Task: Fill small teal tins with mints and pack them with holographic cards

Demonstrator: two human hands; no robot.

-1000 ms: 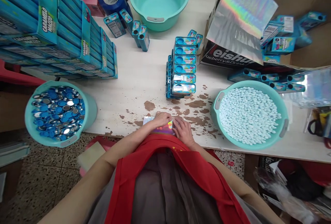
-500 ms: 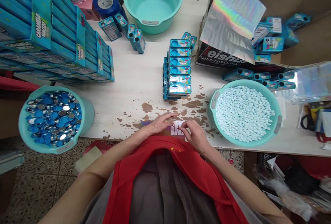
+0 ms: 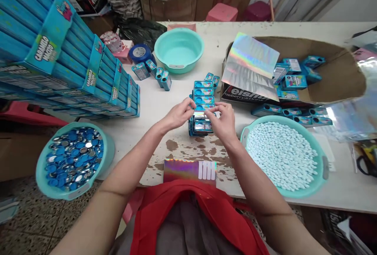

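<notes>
My left hand (image 3: 180, 114) and my right hand (image 3: 223, 121) are over a row of small blue candy boxes (image 3: 203, 99) with round recesses in their tops. A narrow shiny sticker (image 3: 201, 114) spans between my two pinches, level with one box top near the front of the row. Whether it touches that box is hard to tell. Similar shiny film covers the top of the front box (image 3: 203, 126). Close to my body lies a holographic sticker sheet (image 3: 181, 170), its right part showing pale backing strips where stickers were.
A teal basin of white candies (image 3: 281, 156) stands at right, one of blue and silver caps (image 3: 73, 156) at left. Behind are another teal basin (image 3: 179, 48), blue tape (image 3: 139, 53) and a cardboard box (image 3: 324, 46). Stacked blue cartons (image 3: 88, 70) rise at left.
Both hands have moved forward from the sticker sheet to the box row, now with a shiny sticker between them. The sheet lies uncovered, and the camera view has tilted up.
</notes>
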